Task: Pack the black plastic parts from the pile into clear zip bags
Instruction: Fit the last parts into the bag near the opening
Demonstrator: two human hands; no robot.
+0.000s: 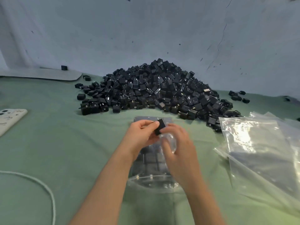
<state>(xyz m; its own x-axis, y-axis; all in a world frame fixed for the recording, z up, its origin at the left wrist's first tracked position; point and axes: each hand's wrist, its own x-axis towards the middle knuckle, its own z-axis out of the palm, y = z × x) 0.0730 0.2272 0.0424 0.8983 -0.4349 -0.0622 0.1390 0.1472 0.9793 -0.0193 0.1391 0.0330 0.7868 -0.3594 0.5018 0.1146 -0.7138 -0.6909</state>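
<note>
The left hand (142,132) pinches a black part (160,127); the right hand (177,146), blurred, meets the clear bag (151,159), grip unclear. The part looks light and rigid: hold its flat sides. The bag looks limp and slippery.

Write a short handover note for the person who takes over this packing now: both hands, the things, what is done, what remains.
Left hand pinches one black part above the zip bag.
Right hand touches the part and the bag's plastic; blurred, grip unclear.
Zip bag lies on the green cloth, partly filled with parts in rows.
Pile behind it is large; empty bags lie stacked at the right.
Done: several parts are in this bag.
Left: put in the held part, fill and close the bag, then pack the pile.
</note>
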